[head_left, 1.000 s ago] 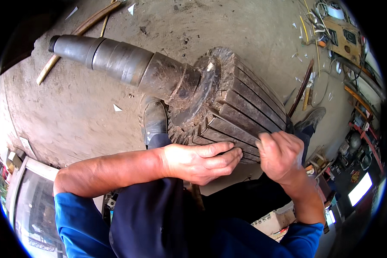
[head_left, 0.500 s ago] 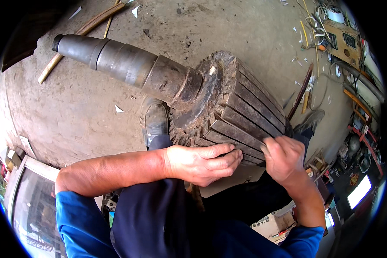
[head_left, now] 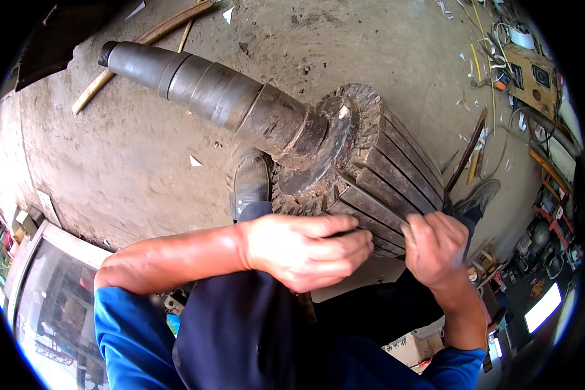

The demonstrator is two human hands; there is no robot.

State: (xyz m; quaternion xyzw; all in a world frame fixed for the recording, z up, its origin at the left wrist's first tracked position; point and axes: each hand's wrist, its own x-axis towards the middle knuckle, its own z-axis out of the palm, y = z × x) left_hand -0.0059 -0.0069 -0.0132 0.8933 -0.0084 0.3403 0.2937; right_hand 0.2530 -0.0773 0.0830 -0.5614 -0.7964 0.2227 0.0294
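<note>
A large rotor with a slotted, worn brown core and a stepped grey steel shaft lies in front of my legs. Its shaft points to the far left. My left hand is at the near side of the core, fingers curled with the tips together; what they hold, if anything, is hidden. My right hand is closed in a pinch at the core's right end, slightly blurred. A thin dark edge along one slot runs toward its fingertips, but I cannot tell whether they grip it.
My shoe stands beside the core. A wooden stick lies beyond the shaft on the dirty concrete floor, with paper scraps about. Cables and a wooden board are at far right. A glazed frame stands at near left.
The whole view has shifted, so the rotor appears further right and slightly lower. My left hand has shifted slightly away from the core's near side; my right hand stays at its right end.
</note>
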